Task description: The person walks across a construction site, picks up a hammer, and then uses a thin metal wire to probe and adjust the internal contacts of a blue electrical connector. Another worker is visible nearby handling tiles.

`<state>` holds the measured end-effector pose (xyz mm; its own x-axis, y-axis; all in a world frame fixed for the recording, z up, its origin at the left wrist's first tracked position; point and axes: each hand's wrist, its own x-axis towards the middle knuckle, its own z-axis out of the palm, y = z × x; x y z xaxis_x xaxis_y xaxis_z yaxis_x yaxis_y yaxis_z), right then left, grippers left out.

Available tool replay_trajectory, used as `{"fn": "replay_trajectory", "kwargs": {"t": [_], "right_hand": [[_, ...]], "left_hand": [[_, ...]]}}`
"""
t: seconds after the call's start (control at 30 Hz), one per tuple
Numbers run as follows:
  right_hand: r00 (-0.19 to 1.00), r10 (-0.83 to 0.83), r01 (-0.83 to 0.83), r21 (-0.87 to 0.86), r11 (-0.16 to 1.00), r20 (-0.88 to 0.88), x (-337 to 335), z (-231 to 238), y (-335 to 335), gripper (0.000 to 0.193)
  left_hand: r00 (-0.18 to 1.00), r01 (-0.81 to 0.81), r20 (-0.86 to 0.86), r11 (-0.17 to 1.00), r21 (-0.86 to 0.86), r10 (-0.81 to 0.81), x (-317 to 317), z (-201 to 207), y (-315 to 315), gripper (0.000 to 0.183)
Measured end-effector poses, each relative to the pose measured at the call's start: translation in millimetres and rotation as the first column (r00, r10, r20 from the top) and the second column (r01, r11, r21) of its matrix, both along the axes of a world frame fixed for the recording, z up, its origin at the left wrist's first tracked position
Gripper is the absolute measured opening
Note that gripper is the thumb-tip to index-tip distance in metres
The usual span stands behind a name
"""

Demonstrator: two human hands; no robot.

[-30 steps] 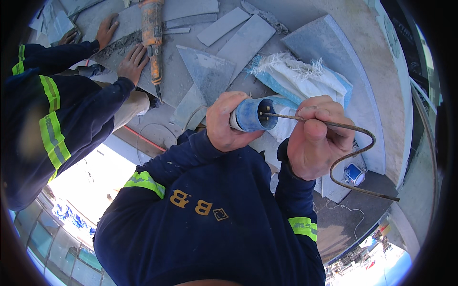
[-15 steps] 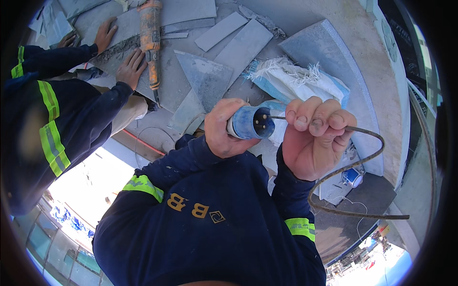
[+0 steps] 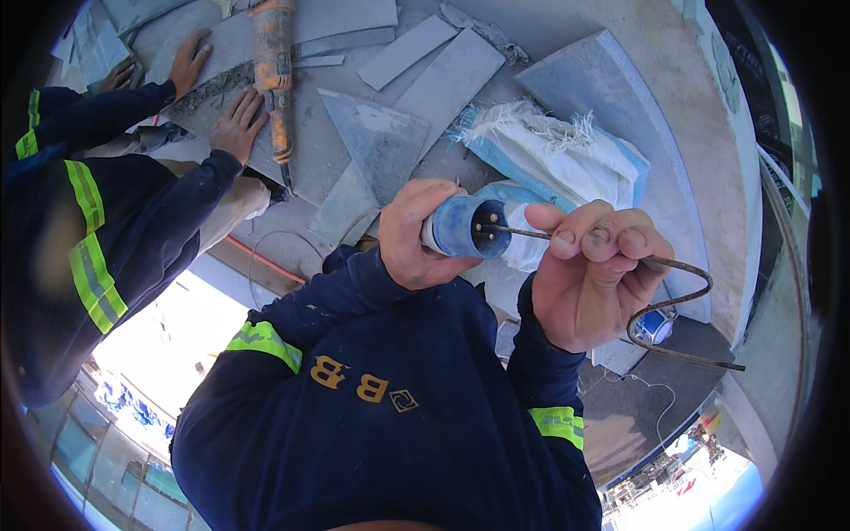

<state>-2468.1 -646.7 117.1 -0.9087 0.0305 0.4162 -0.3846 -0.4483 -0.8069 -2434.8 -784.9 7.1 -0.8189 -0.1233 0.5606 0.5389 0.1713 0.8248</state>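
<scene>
My left hand [image 3: 409, 234] is closed round a blue round industrial plug [image 3: 453, 227], its open end turned to the right and its metal pins showing inside. My right hand [image 3: 600, 279] pinches a thin rusty metal rod [image 3: 692, 358] between thumb and fingers. The rod's straight end reaches into the plug's mouth beside the pins; whether it touches one I cannot tell. Past my right hand, the rod bends back on itself in a loop, its other end pointing right.
A dusty orange power hammer [image 3: 273, 80] lies at the upper left, beside a co-worker's hand [image 3: 237, 124]. Grey stone slabs [image 3: 376, 146] cover the floor ahead. A frayed white and blue woven sack [image 3: 553, 155] lies beyond my hands, near a curved slab [image 3: 611, 97].
The rod's tip has shifted from near the upper pin to lower down among the pins. My right hand has moved slightly right and down, and the rod's loop has turned.
</scene>
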Motion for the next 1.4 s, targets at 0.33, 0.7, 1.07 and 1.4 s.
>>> {"fn": "replay_trajectory", "kwargs": {"t": [0.33, 0.7, 1.07, 1.4], "right_hand": [[0.997, 0.058, -0.061, 0.062, 0.996, 0.049, -2, 5, -3, 0.012], [0.986, 0.165, -0.166, 0.11, 0.98, 0.016, 0, 9, 0, 0.012], [0.961, -0.062, 0.06, 0.014, 0.998, 0.269, 16, 1, -9, 0.04], [0.973, -0.137, 0.133, 0.033, 0.991, 0.187, -4, 8, 8, 0.043]], "left_hand": [[0.997, 0.062, 0.035, 0.997, 0.045, -0.064, 1, 6, -2, 0.078], [0.998, 0.064, 0.019, 0.997, 0.046, -0.065, 5, 6, -5, 0.078], [0.997, 0.07, 0.022, 0.997, 0.044, -0.071, 0, 4, -7, 0.078], [0.996, 0.072, 0.048, 0.997, 0.006, -0.073, -13, 34, -9, 0.074]]}}
